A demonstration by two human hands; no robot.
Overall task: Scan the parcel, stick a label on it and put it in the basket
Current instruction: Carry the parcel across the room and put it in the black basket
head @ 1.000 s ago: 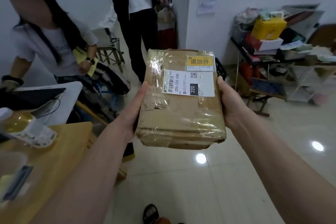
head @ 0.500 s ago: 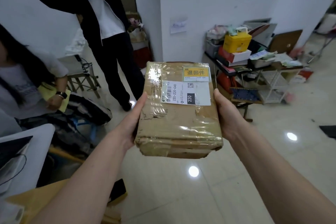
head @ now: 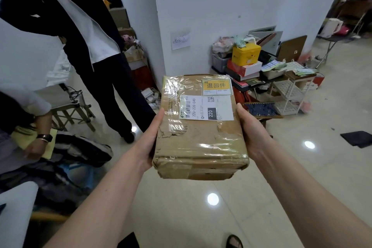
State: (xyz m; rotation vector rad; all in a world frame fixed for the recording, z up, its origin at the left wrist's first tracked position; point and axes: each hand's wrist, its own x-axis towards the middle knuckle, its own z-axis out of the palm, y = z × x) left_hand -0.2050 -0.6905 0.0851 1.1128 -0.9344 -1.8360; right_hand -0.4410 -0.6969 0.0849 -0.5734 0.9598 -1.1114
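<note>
- The left hand [head: 150, 137] presses flat against the left side of the parcel [head: 199, 133], thumb along the top edge, grasping it.
- The right hand [head: 251, 131] clasps the parcel's right side the same way, so the parcel is held between both palms, in the air above the floor [head: 201, 217].
- The parcel is a brown cardboard box wrapped in clear tape, its top face turned up toward the camera.
- A white label [head: 207, 107] with a barcode, a QR code and the number 220 sits on the far half of the top face.
- A yellow sticker [head: 217, 86] with printed characters lies just beyond the white label, at the far right corner.
- A standing person [head: 90, 36] in a dark jacket and dark trousers is to the left, beyond the parcel.
- A seated person's arm with a wristwatch [head: 45, 138] shows at the left edge.
- Beyond the parcel to the right, a cluttered low shelf carries a yellow box [head: 245, 54].
</note>
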